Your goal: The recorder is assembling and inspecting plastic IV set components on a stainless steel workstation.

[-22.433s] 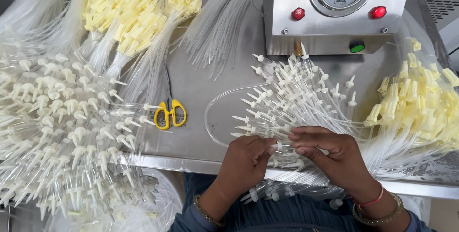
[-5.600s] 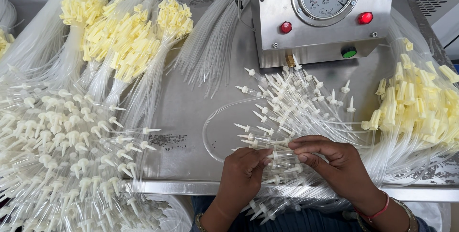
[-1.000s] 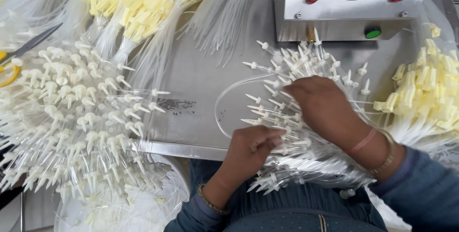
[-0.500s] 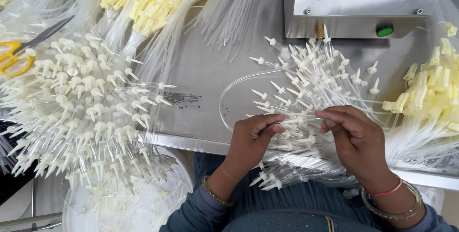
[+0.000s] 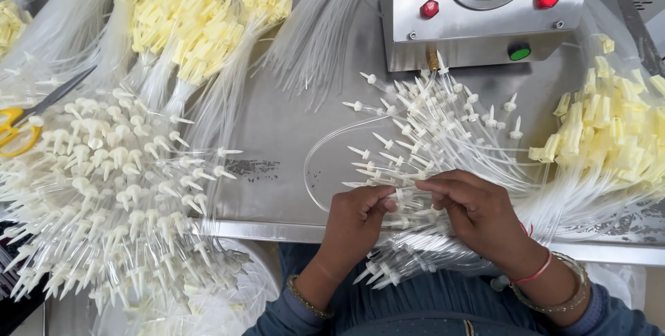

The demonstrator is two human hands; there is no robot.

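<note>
Bright, even overhead light, no hard shadows. Soft glare on the steel table and the metal gauge box; white tube tips near blown out. Faint shadows under both hands. Sharp centre, slight softness and wide-angle stretch toward the edges. No real motion blur.

The left hand and right hand are pinching one thin clear plastic tube with a white pointed tip between their fingertips, over a fanned bundle of the same white-tipped tubes. Beyond the hands a steel box with a round gauge is standing; yellow-capped tubes are lying right of the right hand.
</note>
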